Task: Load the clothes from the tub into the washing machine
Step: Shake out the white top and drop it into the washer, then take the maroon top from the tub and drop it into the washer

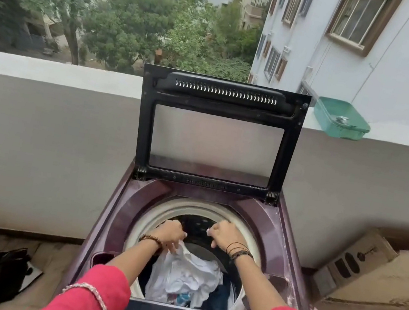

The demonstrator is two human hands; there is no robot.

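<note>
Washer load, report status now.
Both hands over the drum: left hand grips the white cloth, right hand curled, hold unclear. Clothes piled inside. Lid up, nothing blocking.

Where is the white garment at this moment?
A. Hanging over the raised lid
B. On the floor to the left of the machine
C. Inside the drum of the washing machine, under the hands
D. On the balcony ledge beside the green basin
C: the white garment lies in the washing machine's drum on top of darker clothes, with the left hand gripping its upper edge and the right hand above the drum opening.
</note>
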